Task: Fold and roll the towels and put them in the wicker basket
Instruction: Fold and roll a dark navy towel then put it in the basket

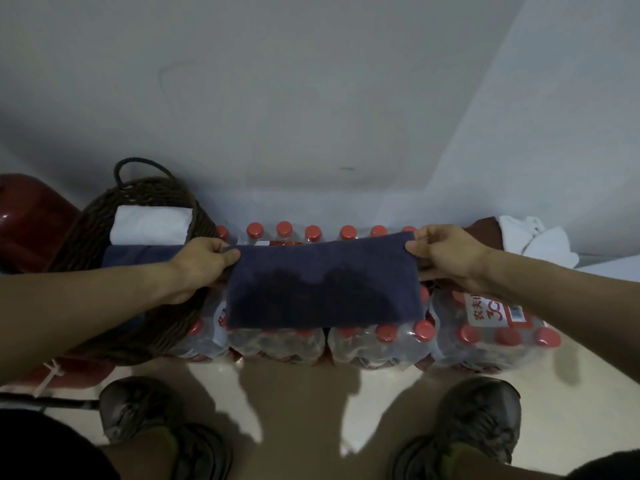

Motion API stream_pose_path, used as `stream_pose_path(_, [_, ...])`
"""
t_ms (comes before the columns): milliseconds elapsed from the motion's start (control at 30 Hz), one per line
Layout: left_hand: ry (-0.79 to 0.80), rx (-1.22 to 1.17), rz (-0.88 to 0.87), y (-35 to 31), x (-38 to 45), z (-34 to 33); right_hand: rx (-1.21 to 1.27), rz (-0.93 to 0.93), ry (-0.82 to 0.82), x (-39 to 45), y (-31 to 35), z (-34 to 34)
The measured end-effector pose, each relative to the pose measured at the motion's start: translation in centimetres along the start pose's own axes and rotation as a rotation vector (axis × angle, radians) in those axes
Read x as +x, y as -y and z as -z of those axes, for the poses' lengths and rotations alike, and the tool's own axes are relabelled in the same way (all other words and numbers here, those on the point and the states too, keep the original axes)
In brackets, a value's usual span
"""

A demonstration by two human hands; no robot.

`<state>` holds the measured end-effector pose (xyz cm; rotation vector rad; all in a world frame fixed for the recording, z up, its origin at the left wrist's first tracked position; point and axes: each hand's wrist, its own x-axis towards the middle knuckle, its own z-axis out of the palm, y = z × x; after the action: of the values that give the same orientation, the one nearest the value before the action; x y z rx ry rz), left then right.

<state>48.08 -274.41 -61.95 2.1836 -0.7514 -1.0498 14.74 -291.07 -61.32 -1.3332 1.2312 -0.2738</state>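
Head view is showing a person standing over shrink-wrapped packs of red-capped water bottles [381,341] that are sitting on the floor against a pale wall. Lying across the top of these packs is a folded dark blue towel [322,285], a long flat rectangle that both hands are holding at its far corners. The left hand [204,265] is pinching the towel's far left corner, with the thumb lying on top of the cloth and the fingers curling under the edge. The right hand [446,254] is gripping the far right corner in the same way, thumb on top and fingers tucked beneath. Left of the towel, touching the bottle packs, a dark brown wicker basket [104,306] with a loop handle is sitting, and the left forearm is crossing over its rim. Inside the basket, a rolled white towel [152,225] is lying toward the far side, and a rolled dark blue towel [135,254] is lying just beside it on the near side, partly hidden by the left hand. Right of the folded towel, beyond the right hand, a crumpled white towel [533,240] is resting in a loose heap near the wall. Nearer than the bottle packs, the person's two dark shoes [481,420] are standing on the pale floor.
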Motion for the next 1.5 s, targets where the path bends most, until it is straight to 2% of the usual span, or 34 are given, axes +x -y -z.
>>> stream_pose_path(200, [-0.105,0.164,-0.026,0.5,2.1,-1.8,-0.299,-0.131,-0.127,2.5,-1.1,-1.4])
stream_pose_path(367, [-0.164,0.236,-0.107,0.6,3.5,-2.1,-0.553,-0.079,-0.229,3.3,-2.0,-1.7])
stream_pose_path(433, [-0.203,0.246,-0.107,0.6,3.8,-2.5,-0.632,-0.107,-0.212,3.2,-1.9,-1.6])
stream_pose_path(500, [-0.245,0.274,-0.12,0.5,3.7,-2.9,-0.735,-0.168,-0.128,2.7,-1.6,-1.6])
stream_pose_path(567, [-0.331,0.437,-0.277,0.5,3.2,-3.1,-0.819,-0.215,-0.061,2.2,-1.4,-1.7])
stream_pose_path(633, [-0.379,0.632,-0.527,0.6,2.1,-3.8,-0.877,-0.197,-0.032,1.7,-1.7,-1.9])
stream_pose_path(700, [-0.297,0.699,-0.679,1.0,0.8,-5.1,-0.901,-0.155,-0.051,1.3,-2.2,-2.2])
stream_pose_path(733, [-0.236,0.703,-0.684,1.5,0.2,-5.8,-0.898,-0.143,-0.071,1.1,-2.3,-2.5])
stream_pose_path(867, [-0.03,0.851,-0.54,4.0,-1.1,-7.9,-0.864,-0.123,-0.128,0.4,-2.9,-3.4])
stream_pose_path(1000, [-0.022,0.917,-0.543,3.3,-0.9,-7.6,-0.682,-0.057,-0.119,0.1,-2.7,-3.1])
stream_pose_path(1100, [-0.014,0.952,-0.542,2.7,-0.7,-7.5,-0.205,-0.141,-0.085,0.1,-2.0,-2.4])
stream_pose_path(1200, [-0.018,0.953,-0.537,2.6,-0.8,-7.4,0.161,-0.318,0.071,-0.3,-1.8,-1.2])
stream_pose_path(1333, [-0.028,0.967,-0.55,2.8,-0.9,-7.7,0.261,-0.313,0.342,-0.7,-2.3,0.5])
stream_pose_path(1400, [-0.016,0.972,-0.553,2.8,-1.0,-8.0,0.284,-0.27,0.356,-0.7,-2.7,1.3])
stream_pose_path(1500, [0.03,0.972,-0.588,2.8,-1.2,-8.7,0.237,-0.276,0.282,-0.6,-3.3,3.1])
